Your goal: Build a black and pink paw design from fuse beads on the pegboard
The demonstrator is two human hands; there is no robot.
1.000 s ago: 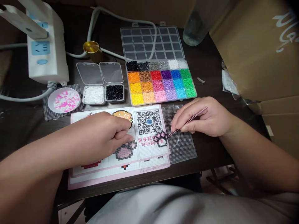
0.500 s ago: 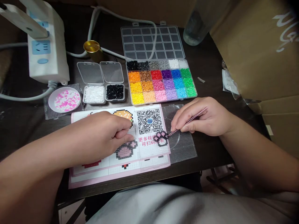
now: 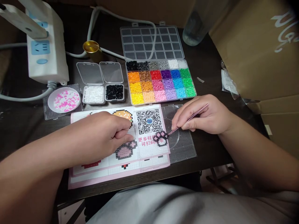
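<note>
My right hand (image 3: 210, 115) grips thin pink tweezers (image 3: 197, 112), tips angled down to the left. Those tips meet the right edge of a small bead paw (image 3: 160, 134), black-outlined with pink toes and a pale, unfilled-looking middle. The paw sits on a clear pegboard (image 3: 182, 146) that overlaps the printed pattern sheet (image 3: 112, 180). Whether a bead is between the tips is too small to tell. Resting on the sheet, my left hand (image 3: 105, 133) is curled, index finger and thumb towards the board, with no object visible in it. Beside its thumb shows a printed pink paw (image 3: 125, 151).
Behind the sheet lies an open bead case (image 3: 161, 84) of many colours. Small boxes hold white beads (image 3: 93, 94) and black beads (image 3: 114, 92). A dish (image 3: 64, 99) has pink and white beads. A power strip (image 3: 48, 59), gold cup (image 3: 92, 51) and cardboard (image 3: 252, 62) surround them.
My right hand has shifted very slightly, and the tweezers stand a little steeper, still at the paw's right edge. My left hand has stayed in place.
</note>
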